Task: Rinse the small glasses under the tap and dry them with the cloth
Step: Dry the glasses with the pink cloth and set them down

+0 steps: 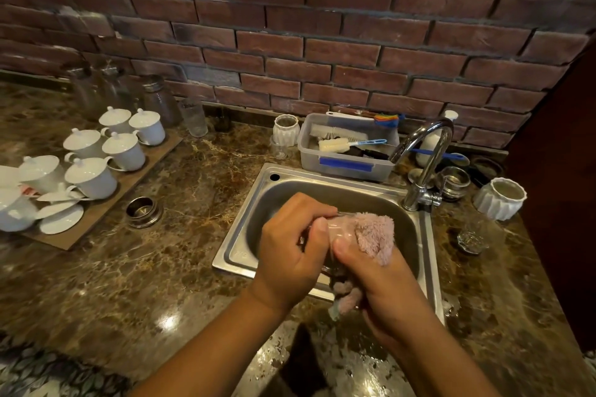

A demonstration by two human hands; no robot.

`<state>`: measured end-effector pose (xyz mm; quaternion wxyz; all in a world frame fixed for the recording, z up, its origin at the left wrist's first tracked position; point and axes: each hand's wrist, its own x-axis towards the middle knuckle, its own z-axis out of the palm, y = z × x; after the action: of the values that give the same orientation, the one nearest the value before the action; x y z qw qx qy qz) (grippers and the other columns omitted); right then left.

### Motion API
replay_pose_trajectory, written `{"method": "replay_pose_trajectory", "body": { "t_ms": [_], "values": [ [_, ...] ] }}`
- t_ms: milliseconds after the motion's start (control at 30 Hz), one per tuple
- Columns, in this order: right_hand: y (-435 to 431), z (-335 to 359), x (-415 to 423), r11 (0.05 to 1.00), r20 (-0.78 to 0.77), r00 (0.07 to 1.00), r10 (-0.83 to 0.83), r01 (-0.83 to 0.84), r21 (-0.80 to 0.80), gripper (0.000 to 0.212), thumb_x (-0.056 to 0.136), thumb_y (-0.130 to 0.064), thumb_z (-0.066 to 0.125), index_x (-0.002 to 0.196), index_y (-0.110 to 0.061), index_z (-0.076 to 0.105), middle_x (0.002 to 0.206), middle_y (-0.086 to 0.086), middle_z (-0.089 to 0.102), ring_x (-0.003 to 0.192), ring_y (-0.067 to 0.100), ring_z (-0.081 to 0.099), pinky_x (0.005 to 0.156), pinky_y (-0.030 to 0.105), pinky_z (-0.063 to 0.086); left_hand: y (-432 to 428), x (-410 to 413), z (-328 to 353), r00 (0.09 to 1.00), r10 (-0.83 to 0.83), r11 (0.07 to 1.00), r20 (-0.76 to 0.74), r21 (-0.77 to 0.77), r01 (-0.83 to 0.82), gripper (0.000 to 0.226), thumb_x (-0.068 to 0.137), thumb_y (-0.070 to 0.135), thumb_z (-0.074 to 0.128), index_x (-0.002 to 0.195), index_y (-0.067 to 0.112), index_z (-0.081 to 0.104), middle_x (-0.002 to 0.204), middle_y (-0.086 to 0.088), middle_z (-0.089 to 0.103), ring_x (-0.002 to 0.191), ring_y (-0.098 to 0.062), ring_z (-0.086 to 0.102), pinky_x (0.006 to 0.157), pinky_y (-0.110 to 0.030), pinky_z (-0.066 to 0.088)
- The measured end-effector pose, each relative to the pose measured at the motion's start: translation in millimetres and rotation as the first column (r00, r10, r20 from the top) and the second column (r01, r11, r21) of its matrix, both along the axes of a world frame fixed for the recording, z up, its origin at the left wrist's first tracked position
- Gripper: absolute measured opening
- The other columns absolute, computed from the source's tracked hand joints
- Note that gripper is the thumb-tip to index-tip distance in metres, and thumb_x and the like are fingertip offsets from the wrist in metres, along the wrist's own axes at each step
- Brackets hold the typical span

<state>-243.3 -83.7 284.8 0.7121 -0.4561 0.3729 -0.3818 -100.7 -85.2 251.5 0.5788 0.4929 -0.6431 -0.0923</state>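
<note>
Over the steel sink (238, 235) my left hand (290, 255) grips a small clear glass (338, 229), lying roughly on its side between both hands. My right hand (383, 293) holds a fluffy pink cloth (375, 235) pressed against and partly into the glass; the cloth's tail hangs below my palm. The chrome tap (425, 158) arcs over the sink's back right corner, and no water is seen running. Another small clear glass (471, 237) stands on the counter to the right of the sink.
A plastic tub of brushes (346, 164) sits behind the sink. White lidded cups on a wooden board (106, 151) fill the left counter. A metal bowl (143, 211), white ribbed pots (500, 198), jars and a brick wall surround the marble counter.
</note>
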Motion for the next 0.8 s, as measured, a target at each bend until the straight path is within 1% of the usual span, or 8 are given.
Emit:
{"method": "replay_pose_trajectory", "body": {
  "t_ms": [67, 200, 300, 400, 500, 600, 667, 800],
  "values": [
    [-3.6, 0.3, -3.5, 0.972, -0.161, 0.986, 0.035, -0.071, -0.223, 0.017, 0.083, -0.043, 0.069, 0.093, -0.032, 0.077, 0.076, -0.006, 0.072, 0.064, 0.009, 0.062, 0.051, 0.020, 0.049, 2.7, -8.1, 4.2, 0.958, 0.047, 0.979, -0.283, 0.205, 0.013, 0.031, 0.094, 0.033, 0.047, 0.096, 0.016, 0.072, 0.090, 0.003, 0.070, 0.088, -0.018, 0.069, 0.071, -0.042, 0.058],
    [-12.3, -3.7, -15.2, 0.728, -0.495, 0.868, -0.022, -0.325, -0.603, 0.013, 0.089, -0.042, 0.064, 0.095, -0.041, 0.076, 0.097, -0.023, 0.074, 0.092, -0.002, 0.069, 0.077, 0.013, 0.052, -3.0, -7.8, 17.7, 0.687, 0.249, 0.777, -0.682, 0.565, 0.279, 0.029, 0.092, 0.029, 0.055, 0.071, 0.026, 0.076, 0.073, 0.003, 0.073, 0.070, -0.016, 0.071, 0.050, -0.028, 0.054],
    [-17.9, -10.7, -19.6, 0.524, -0.697, 0.706, -0.122, -0.551, -0.650, 0.009, 0.086, -0.018, 0.070, 0.088, -0.022, 0.078, 0.090, -0.008, 0.074, 0.087, 0.011, 0.067, 0.078, 0.036, 0.057, -2.2, -0.9, 23.6, 0.511, 0.340, 0.587, -0.789, 0.603, 0.541, 0.038, 0.096, 0.026, 0.058, 0.065, 0.018, 0.078, 0.072, -0.004, 0.075, 0.061, -0.019, 0.072, 0.057, -0.029, 0.056],
    [-16.0, -9.7, -16.7, 0.546, -0.648, 0.754, -0.108, -0.499, -0.673, 0.014, 0.087, -0.026, 0.068, 0.087, -0.017, 0.078, 0.085, -0.006, 0.074, 0.082, 0.012, 0.068, 0.072, 0.037, 0.056, -2.3, -8.7, 14.3, 0.568, 0.368, 0.701, -0.737, 0.621, 0.351, 0.035, 0.093, 0.023, 0.055, 0.066, 0.018, 0.076, 0.073, -0.006, 0.074, 0.068, -0.023, 0.072, 0.062, -0.034, 0.054],
    [-9.2, -5.9, -11.8, 0.749, -0.471, 0.882, -0.002, -0.311, -0.585, 0.028, 0.085, -0.048, 0.063, 0.097, -0.029, 0.078, 0.093, -0.009, 0.077, 0.088, 0.009, 0.072, 0.075, 0.025, 0.058, 4.9, -14.6, 5.7, 0.761, 0.252, 0.892, -0.598, 0.449, 0.058, 0.032, 0.088, 0.027, 0.049, 0.076, 0.015, 0.076, 0.077, -0.005, 0.074, 0.078, -0.021, 0.072, 0.063, -0.035, 0.057],
    [-2.7, -7.4, -5.7, 0.936, -0.204, 0.976, 0.075, -0.139, -0.323, 0.021, 0.081, -0.045, 0.069, 0.096, -0.033, 0.077, 0.091, -0.002, 0.077, 0.080, 0.014, 0.072, 0.060, 0.021, 0.055, 12.1, -8.2, -7.7, 0.959, 0.144, 0.982, -0.244, 0.153, -0.109, 0.035, 0.096, 0.026, 0.045, 0.093, 0.008, 0.075, 0.087, -0.002, 0.072, 0.086, -0.016, 0.069, 0.073, -0.033, 0.057],
    [-3.7, -10.2, -4.2, 0.992, -0.124, 0.991, 0.039, -0.054, -0.118, 0.020, 0.080, -0.042, 0.071, 0.093, -0.027, 0.077, 0.085, 0.004, 0.075, 0.072, 0.022, 0.066, 0.052, 0.027, 0.050, 15.0, -5.6, -12.4, 0.996, 0.091, 0.996, 0.010, -0.006, -0.091, 0.034, 0.098, 0.020, 0.045, 0.100, 0.002, 0.073, 0.095, -0.006, 0.070, 0.091, -0.016, 0.066, 0.079, -0.032, 0.054],
    [-19.1, -4.3, -13.9, 0.940, -0.356, 0.931, 0.077, -0.186, -0.285, 0.012, 0.091, -0.033, 0.067, 0.089, -0.027, 0.076, 0.081, 0.000, 0.076, 0.064, 0.010, 0.068, 0.051, 0.019, 0.050, 21.9, 1.6, -14.4, 0.997, -0.040, 0.952, -0.071, 0.302, 0.059, 0.039, 0.101, 0.036, 0.045, 0.121, 0.011, 0.066, 0.111, 0.000, 0.069, 0.105, -0.012, 0.065, 0.089, -0.037, 0.054]
  ]
}}
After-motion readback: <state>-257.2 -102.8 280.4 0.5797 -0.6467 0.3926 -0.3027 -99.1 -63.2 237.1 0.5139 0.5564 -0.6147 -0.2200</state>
